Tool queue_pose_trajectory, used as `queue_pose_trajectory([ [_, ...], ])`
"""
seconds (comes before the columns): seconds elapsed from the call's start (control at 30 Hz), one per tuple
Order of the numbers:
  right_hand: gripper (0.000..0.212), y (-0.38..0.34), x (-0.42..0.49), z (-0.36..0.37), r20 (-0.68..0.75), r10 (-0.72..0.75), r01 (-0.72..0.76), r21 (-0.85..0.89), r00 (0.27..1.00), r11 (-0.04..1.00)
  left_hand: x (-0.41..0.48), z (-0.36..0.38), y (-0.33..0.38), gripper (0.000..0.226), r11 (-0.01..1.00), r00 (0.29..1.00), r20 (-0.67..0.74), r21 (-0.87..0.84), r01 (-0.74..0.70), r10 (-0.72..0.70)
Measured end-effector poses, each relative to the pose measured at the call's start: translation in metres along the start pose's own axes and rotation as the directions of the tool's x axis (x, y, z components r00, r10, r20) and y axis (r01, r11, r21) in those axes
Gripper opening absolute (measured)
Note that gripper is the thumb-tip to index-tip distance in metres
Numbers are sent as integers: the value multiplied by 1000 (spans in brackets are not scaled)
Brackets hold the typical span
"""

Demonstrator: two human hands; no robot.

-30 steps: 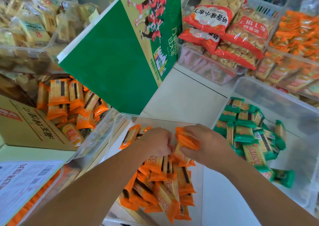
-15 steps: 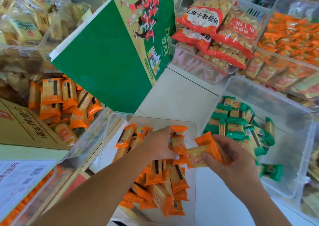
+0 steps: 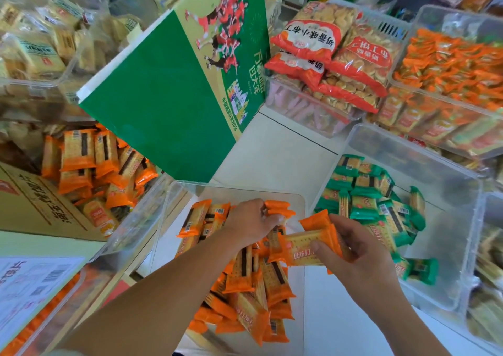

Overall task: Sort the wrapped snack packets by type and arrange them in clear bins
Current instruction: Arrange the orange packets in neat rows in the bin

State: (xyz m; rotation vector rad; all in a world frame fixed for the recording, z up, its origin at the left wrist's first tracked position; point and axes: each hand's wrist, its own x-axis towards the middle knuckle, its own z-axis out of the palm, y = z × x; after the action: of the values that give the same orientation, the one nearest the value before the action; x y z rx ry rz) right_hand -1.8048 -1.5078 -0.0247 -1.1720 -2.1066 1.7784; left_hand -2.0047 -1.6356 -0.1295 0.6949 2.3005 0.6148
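**Sorting in progress: orange packets being set into the middle bin**

Step in hand, as judged: filling and tidying the nearest clear bin (image 3: 301, 301), which stands on the white counter (image 3: 272, 159) and holds only orange packets (image 3: 245, 282).

The left hand (image 3: 250, 225) is inside that bin at its far end, its grip closed on a small stack of orange packets (image 3: 279, 209); three folded ends show. The right hand (image 3: 362, 249) is at the bin's right edge, its grip pinched on a held bunch (image 3: 304, 247) of at least two orange packets, thumb on top.

The next move likely calls for carrying the bunch left into the bin and laying it flat beside the stack, keeping it out of the green bin.

Count:
- Hands: two, both holding packets.
- Middle bin: well over a dozen orange packets, too heaped for an exact figure.
- Right bin (image 3: 449, 219): green packets (image 3: 362, 200) only, roughly two dozen.
- Left bin (image 3: 141, 219): more orange packets, heaped, beside one brown carton (image 3: 35, 208).
- One green box (image 3: 163, 105), leaning behind the middle bin.
- Far bin: at least three red biscuit bags (image 3: 340, 56).
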Motion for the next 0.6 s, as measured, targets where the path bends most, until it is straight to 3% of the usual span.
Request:
queue_pose_trajectory([
  [0.23,55,15,-11,0,-33,86,-84,68,996,994,2,1,-5,32,977,990,129,-210,-28,56],
  [0.3,53,15,-15,-1,-40,94,-90,90,995,992,3,-3,-6,31,999,997,80,-44,-17,21],
  [0.4,51,13,-21,-5,-54,97,-91,108,994,990,-9,-3,-3,55,978,999,9,204,-50,49],
  [0.5,50,11,-27,-7,-58,103,-96,120,993,988,-26,5,-4,41,978,979,78,74,-193,187],
  [0.6,50,11,-32,-7,-61,99,-92,114,993,989,-29,10,-10,93,909,941,214,274,-315,262],
])
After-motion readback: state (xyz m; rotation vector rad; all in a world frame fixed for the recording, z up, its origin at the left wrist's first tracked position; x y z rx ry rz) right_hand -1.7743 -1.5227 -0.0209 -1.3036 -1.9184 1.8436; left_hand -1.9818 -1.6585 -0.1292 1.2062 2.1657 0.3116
